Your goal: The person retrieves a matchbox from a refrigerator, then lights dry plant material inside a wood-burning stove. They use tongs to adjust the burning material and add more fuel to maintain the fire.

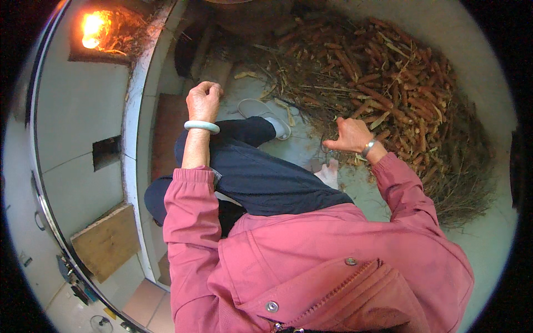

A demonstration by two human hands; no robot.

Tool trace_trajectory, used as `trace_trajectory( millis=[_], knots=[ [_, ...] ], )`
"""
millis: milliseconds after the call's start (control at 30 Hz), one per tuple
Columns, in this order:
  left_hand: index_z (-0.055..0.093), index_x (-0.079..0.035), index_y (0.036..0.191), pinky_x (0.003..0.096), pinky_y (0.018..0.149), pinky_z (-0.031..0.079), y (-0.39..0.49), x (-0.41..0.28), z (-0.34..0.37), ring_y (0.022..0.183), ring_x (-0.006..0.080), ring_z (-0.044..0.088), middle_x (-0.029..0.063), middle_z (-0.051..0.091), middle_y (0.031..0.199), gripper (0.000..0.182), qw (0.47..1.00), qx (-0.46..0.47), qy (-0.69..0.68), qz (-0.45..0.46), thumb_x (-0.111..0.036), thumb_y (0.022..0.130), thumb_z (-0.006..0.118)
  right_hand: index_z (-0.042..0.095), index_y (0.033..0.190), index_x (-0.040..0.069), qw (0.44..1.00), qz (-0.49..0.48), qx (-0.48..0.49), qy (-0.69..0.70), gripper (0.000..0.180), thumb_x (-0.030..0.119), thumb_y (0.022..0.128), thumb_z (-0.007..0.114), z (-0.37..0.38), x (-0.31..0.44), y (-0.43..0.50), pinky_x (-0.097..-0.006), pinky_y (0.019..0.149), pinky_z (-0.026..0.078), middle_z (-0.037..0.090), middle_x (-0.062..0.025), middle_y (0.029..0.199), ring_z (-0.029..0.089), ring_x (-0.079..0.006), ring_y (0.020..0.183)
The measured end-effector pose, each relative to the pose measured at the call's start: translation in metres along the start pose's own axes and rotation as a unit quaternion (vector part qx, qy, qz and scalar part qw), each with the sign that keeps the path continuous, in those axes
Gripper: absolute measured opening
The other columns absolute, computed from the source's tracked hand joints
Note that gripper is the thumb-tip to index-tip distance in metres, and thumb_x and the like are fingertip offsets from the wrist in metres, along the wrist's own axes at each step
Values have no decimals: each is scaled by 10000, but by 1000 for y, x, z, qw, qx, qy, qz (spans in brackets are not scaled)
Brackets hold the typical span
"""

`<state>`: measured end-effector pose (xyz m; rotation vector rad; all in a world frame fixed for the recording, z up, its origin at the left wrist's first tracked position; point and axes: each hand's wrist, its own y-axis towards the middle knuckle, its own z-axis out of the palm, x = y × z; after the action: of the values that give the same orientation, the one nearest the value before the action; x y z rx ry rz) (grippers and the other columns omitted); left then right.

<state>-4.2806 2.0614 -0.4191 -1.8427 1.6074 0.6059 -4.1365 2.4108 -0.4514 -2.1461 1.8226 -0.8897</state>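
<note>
My left hand (205,101), with a pale bangle (202,127) on the wrist, is curled above my knee; whether it pinches anything small cannot be told. My right hand (352,135), a silver-coloured band on its wrist, reaches toward the pile of corn cobs (399,95). Its thumb and forefinger are apart, with a thin dark curved thing near the thumb; whether they touch is unclear. At the upper left a fire (93,29) burns in a square stove opening, with dry twigs (133,27) at its mouth.
Dry brushwood (462,195) lies along the pile's right side. A white-tiled stove wall (83,95) with a small square hole (106,152) stands at left. A wooden board (107,241) leans there. Husk pieces (247,75) are scattered on the floor near my feet.
</note>
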Motion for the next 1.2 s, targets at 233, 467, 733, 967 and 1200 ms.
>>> trace_trajectory(
  millis=[233, 467, 733, 967, 1200],
  knots=[
    [699, 19, 841, 275, 704, 506, 4, -1, 3, 704, 131, 641, 79, 695, 745, 231, 1000, 5, -4, 21, -187, 825, 595, 592, 796, -72, 998, -42, -2, -39, 533, 436, 646, 647, -3, 4, 8, -451, 633, 520, 638, -241, 712, 646, -393, 698],
    [704, -11, 796, 329, 715, 508, 4, -8, 5, 717, 223, 663, 123, 689, 736, 231, 1000, 4, 4, 17, -212, 800, 589, 609, 817, -48, 996, -59, 33, -60, 497, 417, 650, 662, -13, 2, 12, -441, 643, 525, 650, -227, 745, 652, -381, 724],
    [707, -16, 802, 321, 712, 512, 4, -23, 7, 707, 210, 666, 113, 695, 740, 226, 999, 21, 15, 34, -207, 803, 588, 599, 818, -50, 1000, -23, 13, 6, 324, 266, 750, 628, 17, -32, 25, -449, 719, 519, 640, -246, 852, 639, -387, 831],
    [707, -9, 831, 322, 710, 519, 7, -27, 12, 721, 206, 671, 113, 702, 757, 229, 999, 27, 9, 27, -206, 814, 592, 554, 804, -76, 985, -54, 32, 159, 318, 242, 815, 559, 19, -63, 8, -481, 692, 454, 586, -276, 804, 581, -423, 782],
    [709, -11, 833, 327, 718, 517, 11, -29, 18, 731, 217, 674, 121, 701, 762, 243, 999, 29, 15, 35, -222, 809, 591, 529, 834, -48, 962, -16, 58, 266, 313, 263, 849, 558, -1, -67, -40, -404, 594, 426, 541, -165, 688, 553, -288, 660]
  ],
)
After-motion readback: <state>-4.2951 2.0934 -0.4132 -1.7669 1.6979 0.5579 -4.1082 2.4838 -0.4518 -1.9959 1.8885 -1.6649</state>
